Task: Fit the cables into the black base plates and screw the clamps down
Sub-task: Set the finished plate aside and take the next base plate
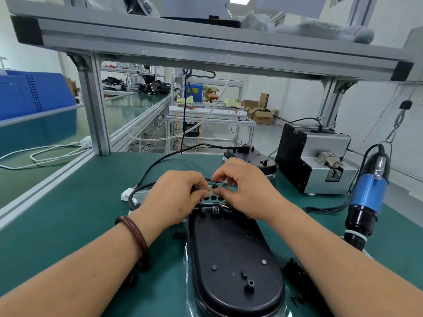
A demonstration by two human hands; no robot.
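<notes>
Black base plate (233,252) lies under left hand (174,197) and right hand (243,191) pinching strip (211,187).

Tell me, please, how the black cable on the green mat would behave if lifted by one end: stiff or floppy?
Probably floppy: the black cable lies in loose curves on the green mat. It would likely sag, and its white connector would dangle. It looks thin, so probably light.

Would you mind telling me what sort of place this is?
Most likely a factory assembly line: a green mat under an aluminium frame, a corded screwdriver at the right, and cartons behind.
</notes>
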